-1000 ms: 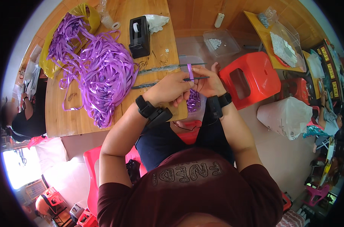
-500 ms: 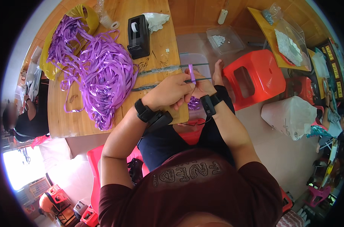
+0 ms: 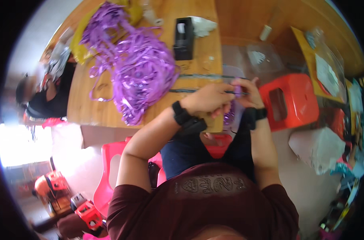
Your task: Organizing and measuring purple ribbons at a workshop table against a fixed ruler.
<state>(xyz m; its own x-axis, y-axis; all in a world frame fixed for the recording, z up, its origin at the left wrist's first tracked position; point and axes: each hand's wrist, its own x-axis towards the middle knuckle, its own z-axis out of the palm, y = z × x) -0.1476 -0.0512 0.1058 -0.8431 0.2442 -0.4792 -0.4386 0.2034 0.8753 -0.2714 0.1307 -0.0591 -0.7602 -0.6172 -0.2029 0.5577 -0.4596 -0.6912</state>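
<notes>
Head view has a big wood desk (image 3: 90, 110) with a messy heap of purple ribbon (image 3: 144, 72) on it. By the desk's right edge, the left hand (image 3: 210, 98) is curled; blur hides what it grips, so I cannot tell. Past that edge, the right hand (image 3: 250, 95) has slid a bit away from the left. Two thin dark rods (image 3: 208, 76) poke off the desk. Past its edge, the right hand pinches a small purple strip (image 3: 238, 90), likely being worked now.
</notes>
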